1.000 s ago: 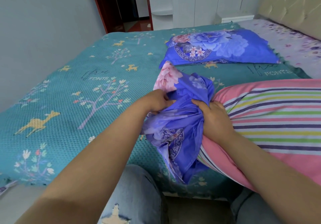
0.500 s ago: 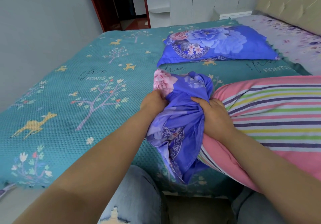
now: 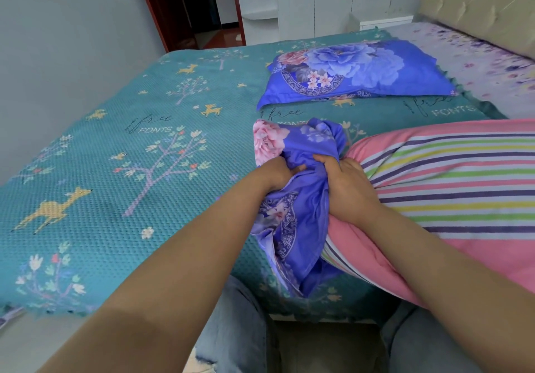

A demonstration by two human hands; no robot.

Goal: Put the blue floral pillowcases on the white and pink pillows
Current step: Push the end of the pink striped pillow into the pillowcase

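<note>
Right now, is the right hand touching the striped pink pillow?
Touching. The head view shows the right hand lying against the end of the striped pink pillow while its fingers grip the bunched blue floral pillowcase.

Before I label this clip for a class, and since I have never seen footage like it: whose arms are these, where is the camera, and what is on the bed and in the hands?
No machine here: a person wears a wide-angle camera on the head, looking forward and down, so the two bare arms are their own. They stand at the edge of a bed covered by a teal knitted bedspread with trees and deer. The left hand and the right hand both grip a bunched blue floral fabric pillowcase, gathered at the end of a pink pillow with coloured stripes. That pillow is not yet covered. Farther back lies another pillow already in a blue floral pillowcase. A padded beige headboard is at the right.
</note>
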